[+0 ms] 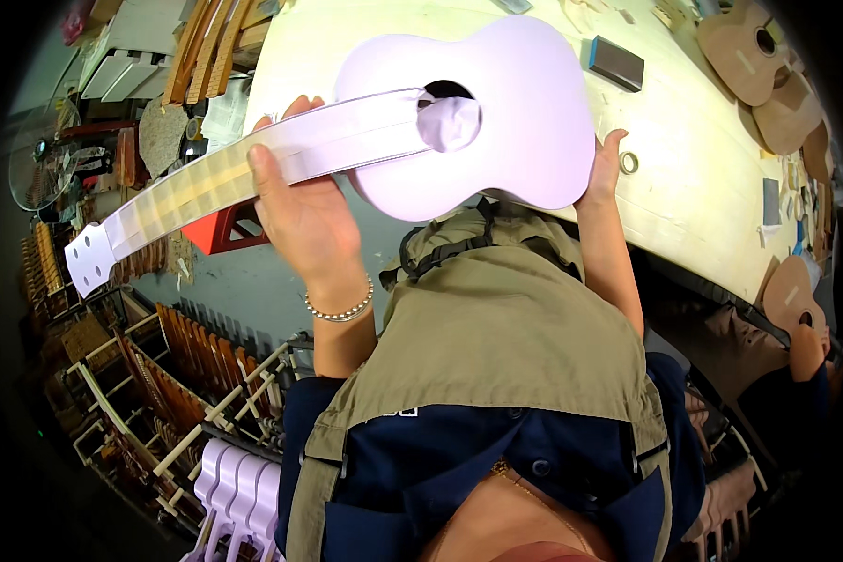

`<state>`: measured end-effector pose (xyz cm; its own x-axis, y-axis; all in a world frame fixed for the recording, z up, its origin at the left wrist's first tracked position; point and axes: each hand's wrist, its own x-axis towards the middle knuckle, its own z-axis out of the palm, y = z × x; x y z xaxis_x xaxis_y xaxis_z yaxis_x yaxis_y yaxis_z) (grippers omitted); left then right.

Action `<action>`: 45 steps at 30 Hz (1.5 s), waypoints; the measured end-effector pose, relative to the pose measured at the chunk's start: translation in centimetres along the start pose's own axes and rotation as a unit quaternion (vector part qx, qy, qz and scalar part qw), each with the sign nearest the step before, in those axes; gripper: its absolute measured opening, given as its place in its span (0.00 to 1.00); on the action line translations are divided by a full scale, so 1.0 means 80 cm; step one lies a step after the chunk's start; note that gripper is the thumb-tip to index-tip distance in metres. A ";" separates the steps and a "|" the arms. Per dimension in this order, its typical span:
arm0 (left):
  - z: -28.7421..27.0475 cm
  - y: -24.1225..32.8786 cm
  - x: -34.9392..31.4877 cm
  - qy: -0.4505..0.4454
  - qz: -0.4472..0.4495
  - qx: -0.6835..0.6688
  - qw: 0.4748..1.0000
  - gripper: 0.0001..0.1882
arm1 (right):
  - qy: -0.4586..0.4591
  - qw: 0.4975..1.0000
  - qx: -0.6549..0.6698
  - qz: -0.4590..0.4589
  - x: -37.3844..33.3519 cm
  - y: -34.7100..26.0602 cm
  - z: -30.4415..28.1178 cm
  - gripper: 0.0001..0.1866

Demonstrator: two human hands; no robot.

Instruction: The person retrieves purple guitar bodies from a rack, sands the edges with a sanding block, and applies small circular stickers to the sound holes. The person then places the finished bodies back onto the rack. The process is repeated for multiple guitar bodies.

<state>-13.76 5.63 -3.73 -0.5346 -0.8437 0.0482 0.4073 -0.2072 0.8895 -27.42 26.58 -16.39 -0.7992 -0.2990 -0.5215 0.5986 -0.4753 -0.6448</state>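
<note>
A pale lilac ukulele (515, 66) lies across my front, its body at the near edge of the table and its neck pointing left. Masking tape covers the fretboard, and a loose flap of it hangs over part of the sound hole. Around the middle of the neck my left hand (304, 206) is closed, thumb on the taped side and fingers behind. My right hand (604, 169) supports the rounded bottom end of the body, its thumb sticking up and its other fingers hidden underneath. The headstock (91, 260) has bare peg holes.
On the pale table (693, 197) are a sanding block (616, 64) and a tape roll (629, 163). Unpainted ukulele bodies (740, 51) lie far right. Racks of necks (197, 347) and lilac instruments (239, 487) stand lower left, near a red crate (223, 230). Another person's arm (806, 354) shows at right.
</note>
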 end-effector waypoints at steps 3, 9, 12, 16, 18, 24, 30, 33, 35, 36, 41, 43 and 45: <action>0.011 -0.001 -0.007 -0.026 0.010 0.012 1.000 0.21 | -0.013 1.000 0.010 -0.004 0.003 0.001 -0.013 0.46; -0.015 0.019 0.026 -0.368 0.173 0.141 0.903 0.27 | -0.236 0.960 -0.137 -0.072 0.037 0.034 -0.103 0.31; 0.003 0.033 0.003 -0.270 0.132 0.220 0.928 0.40 | -0.171 0.974 -0.143 -0.024 0.020 0.020 -0.071 0.41; -0.003 0.018 -0.001 -0.285 0.118 0.180 0.934 0.41 | -0.203 0.953 -0.185 -0.126 0.015 0.031 -0.062 0.42; -0.003 0.019 -0.006 -0.256 0.110 0.170 0.945 0.42 | -0.205 0.951 -0.191 -0.127 0.014 0.032 -0.062 0.41; -0.008 0.019 -0.011 -0.213 0.120 0.119 0.962 0.41 | -0.216 0.954 -0.178 -0.105 0.018 0.039 -0.062 0.40; -0.015 0.021 -0.015 -0.185 0.153 0.175 0.955 0.40 | -0.219 0.952 -0.191 -0.100 0.020 0.044 -0.055 0.39; -0.020 0.018 -0.017 -0.143 0.143 0.160 0.966 0.39 | -0.195 0.934 -0.267 -0.138 0.018 0.035 -0.041 0.36; -0.031 0.013 -0.013 -0.085 0.132 0.138 0.978 0.40 | -0.216 0.917 -0.296 -0.159 0.013 0.031 -0.038 0.35; -0.034 0.010 -0.010 -0.032 0.123 0.121 0.984 0.40 | -0.224 0.908 -0.312 -0.170 0.010 0.026 -0.036 0.34; -0.093 -0.015 0.006 0.133 0.049 0.028 0.989 0.34 | -0.201 0.822 -0.483 -0.222 -0.022 0.007 0.005 0.41; -0.114 -0.023 0.010 0.177 0.020 0.023 0.984 0.33 | -0.212 0.804 -0.499 -0.244 -0.030 0.006 0.015 0.43; -0.132 -0.038 0.014 0.212 -0.010 -0.003 0.977 0.32 | -0.189 0.792 -0.528 -0.242 -0.044 0.001 0.034 0.46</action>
<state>-7.79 0.11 -11.16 -0.1877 -0.9685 -0.1637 0.4049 -0.2281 0.8854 -24.70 25.39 -13.07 -0.7894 -0.6139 0.0049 -0.2299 0.2883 -0.9295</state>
